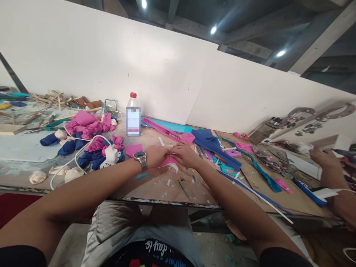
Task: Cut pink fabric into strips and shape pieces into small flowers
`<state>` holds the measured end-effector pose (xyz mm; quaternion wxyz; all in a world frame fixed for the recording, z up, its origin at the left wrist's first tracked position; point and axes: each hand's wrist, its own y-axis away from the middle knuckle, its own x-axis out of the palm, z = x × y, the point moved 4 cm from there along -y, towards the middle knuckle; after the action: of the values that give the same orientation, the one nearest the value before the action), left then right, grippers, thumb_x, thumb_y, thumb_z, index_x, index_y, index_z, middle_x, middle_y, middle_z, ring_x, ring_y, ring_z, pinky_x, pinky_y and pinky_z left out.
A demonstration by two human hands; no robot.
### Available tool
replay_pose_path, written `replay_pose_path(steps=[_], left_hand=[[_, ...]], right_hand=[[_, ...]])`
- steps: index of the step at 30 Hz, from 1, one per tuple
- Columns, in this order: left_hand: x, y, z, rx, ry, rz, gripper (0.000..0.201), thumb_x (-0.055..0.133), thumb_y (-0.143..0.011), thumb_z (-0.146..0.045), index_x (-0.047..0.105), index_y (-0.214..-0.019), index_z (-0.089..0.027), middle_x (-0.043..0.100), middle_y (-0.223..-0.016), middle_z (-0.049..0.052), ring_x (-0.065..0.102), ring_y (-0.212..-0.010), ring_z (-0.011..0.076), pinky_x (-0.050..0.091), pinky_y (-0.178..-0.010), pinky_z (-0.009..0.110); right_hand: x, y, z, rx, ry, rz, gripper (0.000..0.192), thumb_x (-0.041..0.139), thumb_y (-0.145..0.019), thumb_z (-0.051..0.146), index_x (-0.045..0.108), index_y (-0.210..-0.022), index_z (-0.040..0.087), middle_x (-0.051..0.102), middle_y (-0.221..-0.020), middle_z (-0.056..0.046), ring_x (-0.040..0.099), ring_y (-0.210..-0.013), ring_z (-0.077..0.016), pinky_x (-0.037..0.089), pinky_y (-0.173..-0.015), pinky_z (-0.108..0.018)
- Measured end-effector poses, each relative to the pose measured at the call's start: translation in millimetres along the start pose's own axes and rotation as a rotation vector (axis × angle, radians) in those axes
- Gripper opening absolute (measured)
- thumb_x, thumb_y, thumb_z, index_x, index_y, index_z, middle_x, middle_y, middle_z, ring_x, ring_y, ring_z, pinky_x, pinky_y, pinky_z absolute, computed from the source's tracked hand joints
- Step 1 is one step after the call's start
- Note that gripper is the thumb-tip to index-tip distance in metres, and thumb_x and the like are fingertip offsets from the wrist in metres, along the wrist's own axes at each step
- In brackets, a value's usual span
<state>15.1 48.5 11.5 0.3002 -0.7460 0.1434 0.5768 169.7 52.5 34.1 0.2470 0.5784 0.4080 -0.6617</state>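
My left hand (157, 156), with a metal wristwatch (140, 161) above it, is closed with its fingertips pinching a bright pink piece of thin material (170, 161). Meeting it from the other side, my right hand (184, 154) pinches the same pink piece, fingers bent over it. Whether it is paper or cloth I cannot tell. A flat pink square (134, 150) lies left of my hands. Behind them, a long pink strip (160, 128) rests on a turquoise strip (178, 127), with dark scissors (171, 134) on top. Dark blue material (207, 141) lies to the right.
Crumpled pink, blue and cream rosettes (87, 124) pile up at left beside a white plug (111, 154) and cable. A red-capped bottle (133, 101) stands at the back. Sticks (52, 99) lie far left. Another person's hand (325, 157) is at far right.
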Motion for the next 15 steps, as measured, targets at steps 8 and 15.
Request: replay_pose_path(steps=[8,15], left_hand=[[-3.6,0,0,-0.034,0.004,-0.008,0.035,0.041,-0.099,-0.036,0.072,-0.102,-0.02,0.076,-0.097,0.011,0.072,-0.084,0.0252,0.049,-0.07,0.033],[-6.2,-1,3,-0.044,-0.003,-0.003,0.039,0.04,-0.099,-0.04,0.073,-0.095,-0.019,0.075,-0.088,0.012,0.071,-0.082,0.0259,0.045,-0.065,0.032]], right_hand=[[4,0,6,0.035,0.192,-0.099,0.013,0.058,-0.097,0.028,0.069,-0.101,0.022,0.073,-0.098,-0.009,0.057,-0.101,-0.026,0.029,-0.095,-0.044],[9,6,3,0.037,-0.016,-0.241,0.009,0.061,-0.095,0.024,0.07,-0.096,0.022,0.075,-0.098,-0.005,0.061,-0.097,-0.0227,0.037,-0.092,-0.041]])
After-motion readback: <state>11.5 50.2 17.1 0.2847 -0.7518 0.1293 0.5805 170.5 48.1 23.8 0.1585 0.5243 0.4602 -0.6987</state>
